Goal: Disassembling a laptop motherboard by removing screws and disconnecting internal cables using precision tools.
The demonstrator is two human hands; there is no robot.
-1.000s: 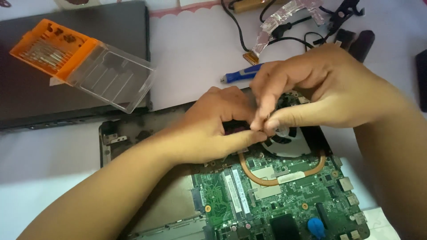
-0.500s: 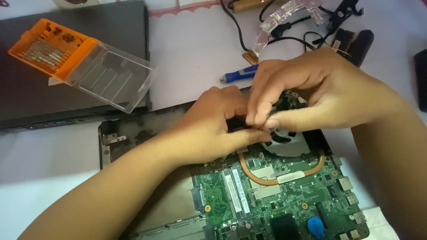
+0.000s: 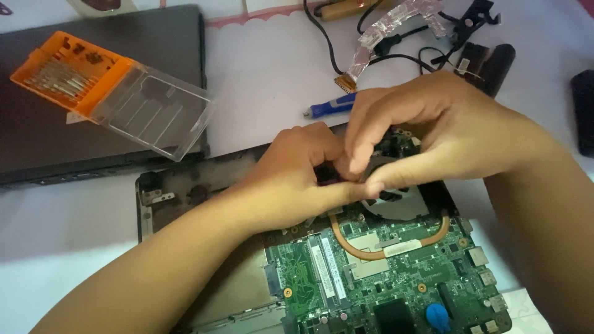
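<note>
1. The work surface is a white desk (image 3: 272,80), dimly lit, with an opened laptop base lying flat at its near edge.
2. The part in hand is a small dark component (image 3: 327,174) at the upper edge of the green motherboard (image 3: 371,272), just beside the cooling fan (image 3: 402,201). It is mostly hidden by fingers; its long axis and facing cannot be told.
3. The left hand (image 3: 291,179) rests on the board, thumb and forefinger pinched at the component. The right hand (image 3: 427,136) arches over from above, fingertips closed on the same spot. Both grips appear clenched on the part, though the contact itself is hidden.
4. Judgement: work of this kind calls for a straight, even pull or press, with the left hand steadying the board and the fingers kept off the fan blades and the copper heat pipe (image 3: 371,250).
5. The heat pipe curves from the fan across the board, its long run lying left to right.
6. Further out: a blue-handled screwdriver (image 3: 331,108) lies behind the hands, tip pointing left; an orange bit case (image 3: 68,68) with a clear lid sits on a closed dark laptop (image 3: 154,37) at upper left; loose cables (image 3: 396,37) lie at the top.
</note>
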